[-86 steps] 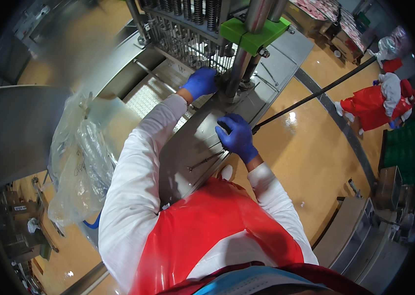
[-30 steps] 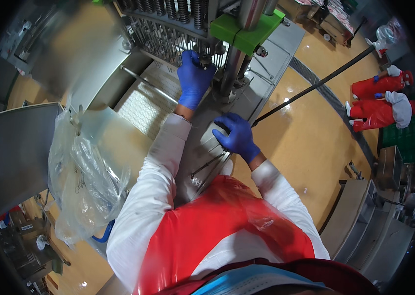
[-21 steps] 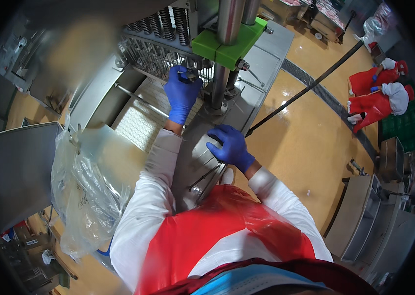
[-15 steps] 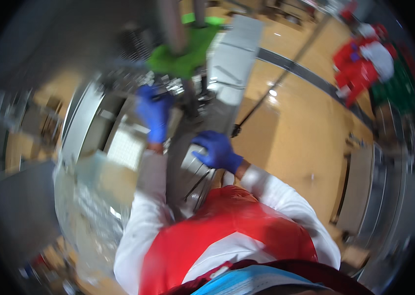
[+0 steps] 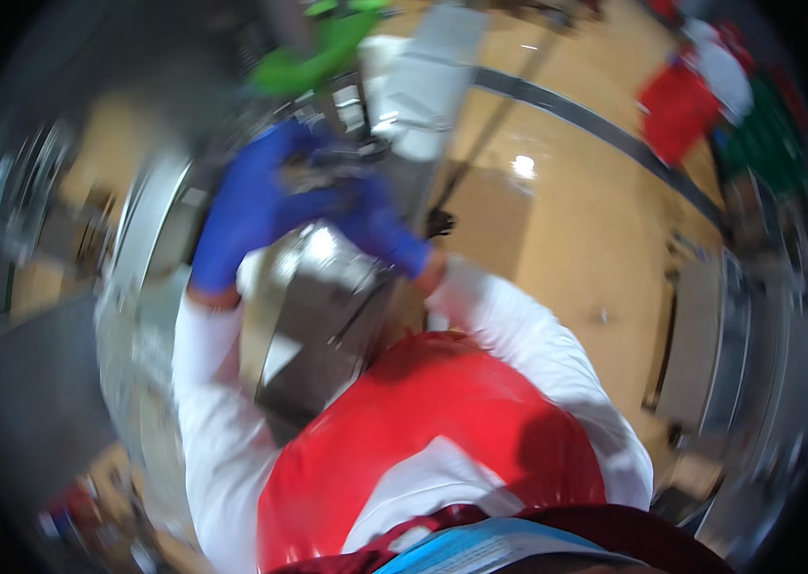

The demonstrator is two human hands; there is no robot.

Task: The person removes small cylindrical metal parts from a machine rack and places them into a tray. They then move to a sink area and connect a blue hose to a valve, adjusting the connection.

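Observation:
Both my hands wear blue gloves and come together over a grey metal worktop (image 5: 313,330). My left hand (image 5: 249,206) is curled, its fingers bent round a blurred, dark greyish thing (image 5: 313,177). From the other side my right hand (image 5: 380,228) closes in against the same thing, its fingers smeared by motion. What they hold is too blurred to name. Just beneath the hands, a shiny silvery patch (image 5: 323,251) catches the light. A thin dark rod (image 5: 358,314) lies slanted below my right wrist.
A bright green machine part (image 5: 318,69) stands beyond the hands, beside a pale metal chute (image 5: 437,72). Clear plastic sheeting (image 5: 141,383) hangs at the left. To the right stretches a tan floor (image 5: 557,277). A person in red and white (image 5: 681,105) is at the far right.
My right hand has left the pale object on the worktop and moved up and left to meet my left hand. The left hand now looks larger and nearer. The view has shifted slightly.

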